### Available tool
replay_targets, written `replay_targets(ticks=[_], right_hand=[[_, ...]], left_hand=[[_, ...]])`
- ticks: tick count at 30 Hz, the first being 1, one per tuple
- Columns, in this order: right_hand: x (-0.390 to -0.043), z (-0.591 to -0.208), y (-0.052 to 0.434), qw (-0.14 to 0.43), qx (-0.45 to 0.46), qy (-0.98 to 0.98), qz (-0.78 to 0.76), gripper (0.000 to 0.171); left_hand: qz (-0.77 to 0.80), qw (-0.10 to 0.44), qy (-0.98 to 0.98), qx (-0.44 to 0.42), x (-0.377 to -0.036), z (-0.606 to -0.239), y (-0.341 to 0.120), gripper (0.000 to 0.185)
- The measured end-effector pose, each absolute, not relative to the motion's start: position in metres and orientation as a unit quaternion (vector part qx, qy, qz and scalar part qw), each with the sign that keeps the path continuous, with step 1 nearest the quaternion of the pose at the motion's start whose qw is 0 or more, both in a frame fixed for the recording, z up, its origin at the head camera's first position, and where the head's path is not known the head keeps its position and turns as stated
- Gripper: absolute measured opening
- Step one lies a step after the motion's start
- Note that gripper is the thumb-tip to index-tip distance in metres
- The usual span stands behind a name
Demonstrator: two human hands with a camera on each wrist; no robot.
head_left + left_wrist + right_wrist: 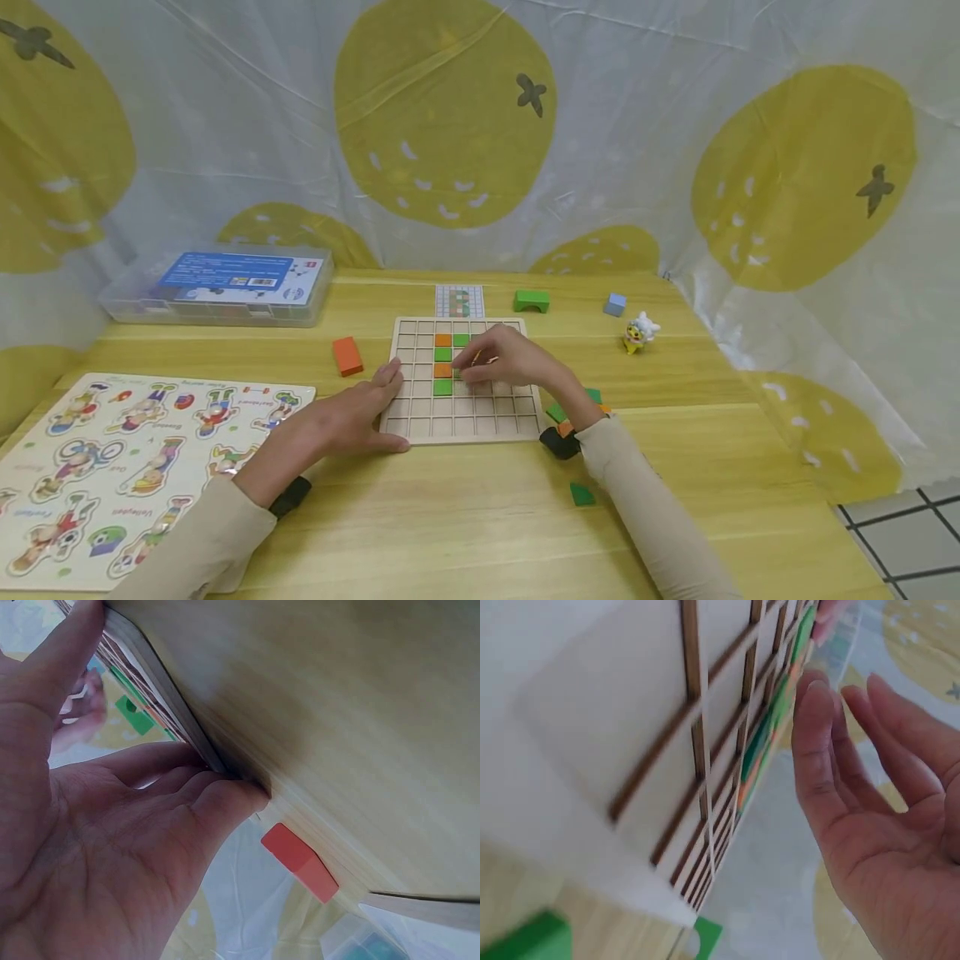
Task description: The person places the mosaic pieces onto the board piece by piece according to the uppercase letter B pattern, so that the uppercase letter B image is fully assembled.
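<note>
- Hands: left hand (358,414) lies flat on the table with straight fingers pressed against the left edge of the grid board (462,417), holding nothing; the left wrist view shows its fingertips (238,796) touching the board's side. Right hand (510,360) hovers over the middle of the board, fingers loosely bent toward the filled cells; whether a tile is pinched between them I cannot tell. In the right wrist view the palm looks relaxed and empty.
- Board: square, lying flat near the middle of the table (480,533), directly ahead of both hands; the left hand is beside it, the right hand above it.
- Tiles on board: orange and green squares (443,370) in a short column left of centre, just beside the right fingertips.
- Key relation: empty cells lie right of and below the tiles, under the right hand, which is the nearer one.
- Loose green pieces (581,494): near the right wrist.
- Orange block (347,356): left of the board, apart from it.
</note>
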State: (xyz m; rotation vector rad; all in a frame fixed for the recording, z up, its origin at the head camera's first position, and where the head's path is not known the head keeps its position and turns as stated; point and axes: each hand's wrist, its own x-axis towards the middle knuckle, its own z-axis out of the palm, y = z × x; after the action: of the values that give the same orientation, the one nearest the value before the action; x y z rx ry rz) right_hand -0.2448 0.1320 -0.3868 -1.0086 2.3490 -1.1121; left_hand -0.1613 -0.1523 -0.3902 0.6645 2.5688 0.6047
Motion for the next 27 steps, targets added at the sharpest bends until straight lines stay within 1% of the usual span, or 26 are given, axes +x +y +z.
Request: replay_targets(ticks=[3, 6, 10, 13, 18, 20, 21, 23, 24, 27], right_hand=[[-0.245, -0.383, 0.15, 0.181, -0.374, 0.822, -0.389, 0.022], [-0.242, -0.38, 0.175, 0.197, -0.369, 0.825, -0.38, 0.019], [-0.228, -0.379, 0.213, 0.252, -0.365, 0.813, -0.376, 0.014], [-0.212, -0.38, 0.239, 0.318, -0.384, 0.773, -0.392, 0.014], [-0.188, -0.39, 0.261, 0.471, -0.375, 0.669, -0.435, 0.02], [-0.182, -0.395, 0.264, 0.515, -0.356, 0.639, -0.446, 0.023], [-0.18, -0.397, 0.265, 0.527, -0.353, 0.628, -0.451, 0.025], [-0.18, -0.401, 0.267, 0.524, -0.349, 0.623, -0.464, 0.027], [-0.183, -0.402, 0.269, 0.51, -0.349, 0.63, -0.47, 0.027], [-0.193, -0.403, 0.272, 0.433, -0.339, 0.683, -0.481, 0.028]], left_hand=[[0.218, 0.205, 0.923, 0.242, -0.161, -0.39, -0.153, 0.11], [0.219, 0.201, 0.923, 0.245, -0.16, -0.389, -0.155, 0.109], [0.224, 0.198, 0.922, 0.246, -0.159, -0.39, -0.158, 0.109], [0.225, 0.199, 0.922, 0.245, -0.158, -0.391, -0.16, 0.109], [0.224, 0.2, 0.923, 0.239, -0.157, -0.391, -0.163, 0.11], [0.223, 0.2, 0.924, 0.239, -0.156, -0.391, -0.164, 0.11], [0.224, 0.2, 0.923, 0.239, -0.156, -0.39, -0.165, 0.11], [0.226, 0.201, 0.922, 0.24, -0.156, -0.39, -0.166, 0.11], [0.226, 0.202, 0.922, 0.241, -0.157, -0.39, -0.166, 0.109], [0.229, 0.205, 0.921, 0.24, -0.157, -0.39, -0.166, 0.109]])
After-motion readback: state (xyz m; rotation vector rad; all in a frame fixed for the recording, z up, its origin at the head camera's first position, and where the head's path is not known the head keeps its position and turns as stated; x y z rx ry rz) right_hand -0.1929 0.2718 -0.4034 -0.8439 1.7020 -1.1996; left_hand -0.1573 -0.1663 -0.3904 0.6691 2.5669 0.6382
